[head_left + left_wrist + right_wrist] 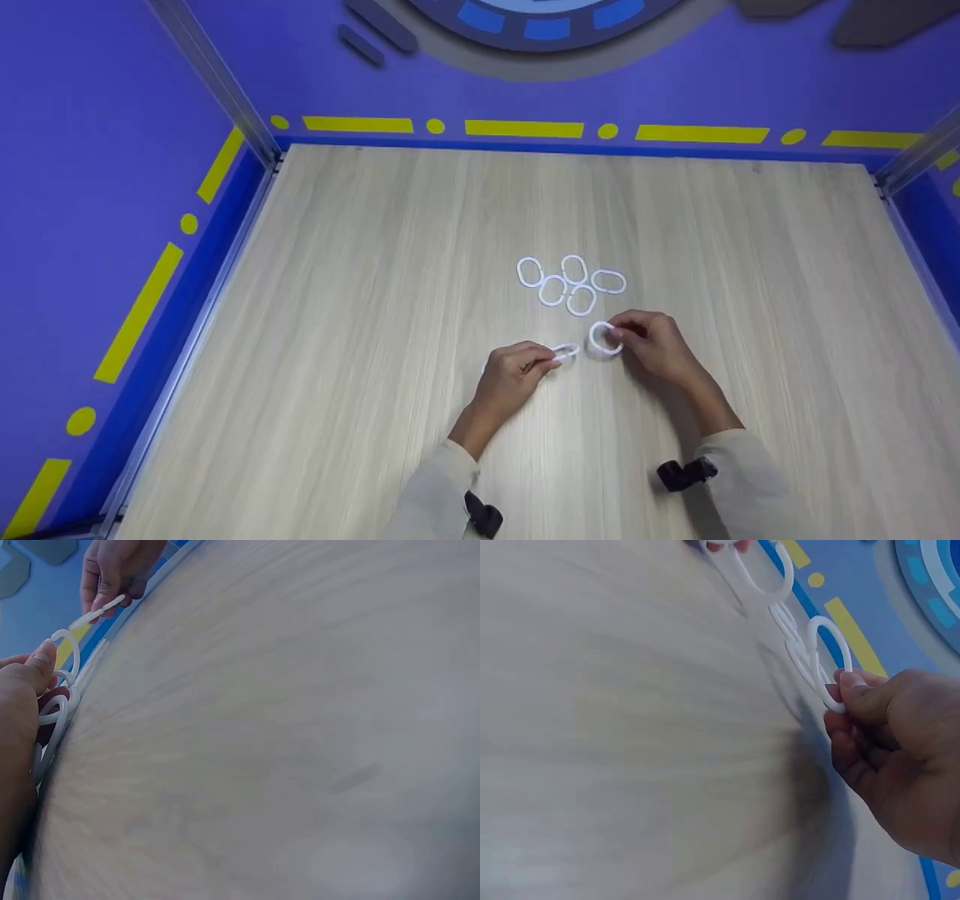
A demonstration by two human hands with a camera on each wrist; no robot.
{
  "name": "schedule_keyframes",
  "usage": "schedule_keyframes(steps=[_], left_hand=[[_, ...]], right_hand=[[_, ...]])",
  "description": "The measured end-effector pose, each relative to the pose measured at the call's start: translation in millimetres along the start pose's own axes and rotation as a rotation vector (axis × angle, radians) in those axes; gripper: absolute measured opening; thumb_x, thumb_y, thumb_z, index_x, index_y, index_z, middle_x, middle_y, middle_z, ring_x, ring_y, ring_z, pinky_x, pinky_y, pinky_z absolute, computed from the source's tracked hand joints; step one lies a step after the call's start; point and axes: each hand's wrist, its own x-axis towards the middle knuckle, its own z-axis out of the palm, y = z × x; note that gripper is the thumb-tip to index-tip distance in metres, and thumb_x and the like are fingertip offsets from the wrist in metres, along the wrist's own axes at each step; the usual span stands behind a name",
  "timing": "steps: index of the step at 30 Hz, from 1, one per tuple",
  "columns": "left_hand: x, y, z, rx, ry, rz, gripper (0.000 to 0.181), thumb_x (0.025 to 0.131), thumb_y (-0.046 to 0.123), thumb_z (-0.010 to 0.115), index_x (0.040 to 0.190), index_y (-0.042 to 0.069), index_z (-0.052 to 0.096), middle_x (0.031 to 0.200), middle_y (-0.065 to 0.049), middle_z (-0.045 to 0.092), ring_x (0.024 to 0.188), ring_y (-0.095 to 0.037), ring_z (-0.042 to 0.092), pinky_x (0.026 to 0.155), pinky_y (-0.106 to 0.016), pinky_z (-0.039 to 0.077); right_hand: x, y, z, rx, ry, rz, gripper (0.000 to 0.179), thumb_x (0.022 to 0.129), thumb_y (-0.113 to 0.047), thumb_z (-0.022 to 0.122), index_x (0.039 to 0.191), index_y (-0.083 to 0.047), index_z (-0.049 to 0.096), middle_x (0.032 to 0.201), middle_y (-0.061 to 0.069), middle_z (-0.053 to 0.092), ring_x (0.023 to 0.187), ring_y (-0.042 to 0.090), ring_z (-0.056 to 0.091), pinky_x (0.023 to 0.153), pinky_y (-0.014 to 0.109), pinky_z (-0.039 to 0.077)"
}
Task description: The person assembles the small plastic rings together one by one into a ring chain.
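My left hand pinches a white plastic oval link between thumb and fingers, its free end pointing right. In the left wrist view, more white links hang below that hand, partly hidden by it. Opposite, my right hand pinches another white link by its right side, holding it upright just right of the left hand's link. A gap shows in the left hand's link in the right wrist view. Beyond both hands, several loose links lie flat in a loose cluster.
The pale wood-grain table spans the space under both hands. Blue panels with yellow markings rise along its back and sides, with metal frame posts at the corners. Black wrist devices sit at the sleeves.
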Motion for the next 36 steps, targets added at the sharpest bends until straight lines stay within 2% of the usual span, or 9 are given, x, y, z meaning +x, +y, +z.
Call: schedule_keyframes(steps=[8, 13, 19, 22, 27, 32, 36], left_hand=[[0.2, -0.7, 0.4, 0.0, -0.007, -0.02, 0.014, 0.091, 0.017, 0.075, 0.091, 0.005, 0.079, 0.09, -0.006, 0.079, 0.08, -0.012, 0.074, 0.071, -0.016, 0.057], [0.0, -1.2, 0.7, 0.0, -0.001, -0.026, 0.013, 0.091, 0.017, 0.075, 0.091, 0.005, 0.08, 0.091, -0.006, 0.08, 0.083, -0.013, 0.075, 0.073, -0.017, 0.058], [0.1, -1.1, 0.6, -0.014, 0.013, -0.001, 0.01, 0.09, 0.014, 0.076, 0.09, 0.004, 0.079, 0.091, -0.006, 0.079, 0.083, -0.012, 0.075, 0.073, -0.016, 0.057], [0.3, -1.3, 0.6, -0.024, 0.023, 0.014, 0.01, 0.09, 0.013, 0.076, 0.089, 0.003, 0.078, 0.09, -0.007, 0.079, 0.083, -0.014, 0.075, 0.073, -0.017, 0.058], [-0.1, -2.5, 0.8, -0.02, 0.029, 0.039, 0.011, 0.09, 0.013, 0.076, 0.091, 0.003, 0.078, 0.091, -0.008, 0.079, 0.083, -0.016, 0.075, 0.073, -0.017, 0.058], [-0.3, -3.7, 1.2, 0.0, 0.017, 0.046, 0.012, 0.091, 0.016, 0.076, 0.092, 0.005, 0.078, 0.091, -0.006, 0.079, 0.082, -0.012, 0.074, 0.073, -0.015, 0.057], [-0.3, -3.7, 1.0, 0.007, 0.015, 0.04, 0.012, 0.09, 0.017, 0.076, 0.09, 0.006, 0.078, 0.09, -0.005, 0.079, 0.081, -0.01, 0.073, 0.072, -0.015, 0.056]], right_hand=[[-5.5, -10.9, 10.3, 0.23, -0.021, 0.052, 0.011, 0.09, 0.004, 0.071, 0.099, 0.008, 0.074, 0.095, 0.026, 0.074, 0.075, 0.003, 0.063, 0.069, 0.015, 0.052], [-8.5, -13.5, 11.6, 0.309, -0.03, 0.081, 0.015, 0.09, 0.003, 0.071, 0.103, 0.012, 0.072, 0.096, 0.025, 0.074, 0.074, 0.004, 0.065, 0.068, 0.017, 0.055], [-13.1, -21.5, 20.3, 0.292, 0.0, 0.071, 0.014, 0.088, 0.004, 0.073, 0.099, 0.012, 0.073, 0.09, 0.017, 0.076, 0.072, 0.001, 0.064, 0.065, 0.016, 0.054], [-14.8, -24.2, 27.5, 0.248, 0.039, 0.064, 0.012, 0.086, 0.005, 0.074, 0.097, 0.01, 0.074, 0.087, 0.018, 0.075, 0.07, 0.001, 0.062, 0.064, 0.015, 0.052], [-15.0, -23.7, 36.5, 0.171, 0.061, 0.057, 0.012, 0.086, 0.007, 0.073, 0.097, 0.006, 0.075, 0.084, 0.019, 0.073, 0.067, 0.004, 0.059, 0.06, 0.015, 0.049], [-13.5, -18.0, 36.1, 0.207, 0.054, 0.071, 0.014, 0.09, 0.002, 0.072, 0.102, 0.005, 0.075, 0.093, 0.021, 0.074, 0.072, 0.004, 0.06, 0.065, 0.015, 0.051], [-11.6, -11.7, 31.4, 0.245, 0.053, 0.048, 0.016, 0.093, -0.001, 0.069, 0.108, 0.003, 0.075, 0.1, 0.023, 0.074, 0.076, 0.004, 0.059, 0.066, 0.015, 0.05]])
